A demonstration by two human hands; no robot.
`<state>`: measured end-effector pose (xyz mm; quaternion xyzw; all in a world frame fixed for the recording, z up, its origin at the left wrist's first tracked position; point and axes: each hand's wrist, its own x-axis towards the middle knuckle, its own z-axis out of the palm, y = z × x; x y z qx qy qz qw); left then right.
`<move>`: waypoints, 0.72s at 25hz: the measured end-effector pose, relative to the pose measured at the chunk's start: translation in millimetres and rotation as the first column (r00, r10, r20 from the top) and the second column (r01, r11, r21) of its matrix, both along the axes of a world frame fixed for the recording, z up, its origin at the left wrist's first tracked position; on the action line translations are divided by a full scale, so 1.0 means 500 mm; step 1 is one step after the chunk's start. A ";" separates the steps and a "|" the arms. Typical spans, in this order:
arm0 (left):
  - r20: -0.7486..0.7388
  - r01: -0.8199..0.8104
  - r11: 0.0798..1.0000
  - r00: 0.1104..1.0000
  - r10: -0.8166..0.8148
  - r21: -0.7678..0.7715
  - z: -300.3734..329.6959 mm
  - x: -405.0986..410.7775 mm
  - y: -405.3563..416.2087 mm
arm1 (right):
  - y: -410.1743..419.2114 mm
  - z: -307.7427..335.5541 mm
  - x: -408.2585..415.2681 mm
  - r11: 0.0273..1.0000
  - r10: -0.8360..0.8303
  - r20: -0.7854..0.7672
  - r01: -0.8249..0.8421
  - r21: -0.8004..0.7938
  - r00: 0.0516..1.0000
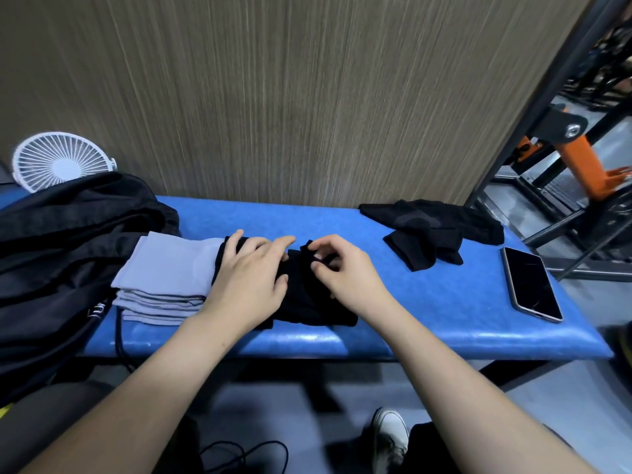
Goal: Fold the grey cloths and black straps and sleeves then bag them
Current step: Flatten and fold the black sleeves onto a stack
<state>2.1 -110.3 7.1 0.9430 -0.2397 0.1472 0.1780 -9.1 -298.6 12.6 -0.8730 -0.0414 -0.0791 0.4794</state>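
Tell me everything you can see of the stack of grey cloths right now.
The stack of grey cloths is a neat pile of light grey, soft-looking fabric, folded flat into several layers whose edges show at the near side. It lies on the blue bench, left of the black piece being folded, and its right edge meets that piece. The black bag lies against its left side. The left hand rests on the black piece just beside it; whether it touches the grey is unclear.

A: What are the hands doing?
B: Left hand (248,273) presses flat on the black sleeve (307,299); right hand (342,268) pinches its edge.
A: And beside the left hand?
B: Folded grey cloths (164,278).
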 end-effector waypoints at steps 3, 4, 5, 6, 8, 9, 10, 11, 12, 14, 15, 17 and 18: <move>0.051 0.003 1.000 0.999 -0.001 -0.029 -0.005 0.003 0.009 | 0.014 -0.008 0.004 0.997 0.069 -0.079 -0.068 0.020 0.994; 0.053 0.008 0.999 0.999 -0.005 -0.042 -0.006 0.004 0.010 | 0.016 -0.009 0.004 0.996 0.089 -0.112 -0.087 0.026 0.990; 0.051 0.017 0.999 0.999 -0.014 -0.049 -0.006 0.004 0.010 | 0.016 -0.008 0.003 0.994 0.108 -0.128 -0.103 0.043 0.986; 0.049 0.029 0.998 0.998 -0.027 -0.046 -0.007 0.004 0.008 | 0.015 -0.007 0.003 0.990 0.120 -0.122 -0.111 0.082 0.985; 0.050 0.046 0.999 0.998 -0.045 -0.022 -0.010 0.006 0.004 | 0.005 0.004 0.001 0.984 0.076 -0.051 -0.067 0.163 0.996; 0.045 0.048 0.999 0.998 -0.047 -0.012 -0.010 0.007 0.001 | -0.006 0.011 0.000 0.989 0.008 -0.002 -0.008 0.146 1.000; 0.033 0.043 0.999 0.999 -0.043 -0.002 -0.012 0.008 -0.003 | -0.022 0.015 -0.001 0.994 -0.071 0.046 0.067 0.080 0.996; 0.021 0.036 0.999 0.999 -0.036 0.013 -0.013 0.009 -0.006 | -0.040 0.015 -0.001 0.991 -0.131 0.078 0.133 -0.024 0.988; 0.012 0.027 0.999 1.000 -0.028 0.034 -0.014 0.009 -0.009 | -0.059 0.013 0.000 0.977 -0.154 0.075 0.163 -0.139 0.985; -0.002 0.011 0.997 1.000 -0.011 0.074 -0.015 0.009 -0.013 | -0.087 0.001 0.001 0.953 -0.133 -0.051 0.114 -0.279 0.990; -0.011 0.005 0.996 1.000 -0.004 0.089 -0.013 0.009 -0.015 | -0.093 -0.005 0.000 0.953 -0.116 -0.129 0.074 -0.295 0.985; -0.031 0.002 0.995 1.000 0.001 0.101 -0.011 0.009 -0.017 | -0.093 -0.020 0.003 0.961 -0.087 -0.219 0.025 -0.275 0.972; -0.033 0.002 0.995 0.999 0.001 0.102 -0.009 0.008 -0.018 | -0.090 -0.025 0.005 0.970 -0.088 -0.225 0.032 -0.243 0.970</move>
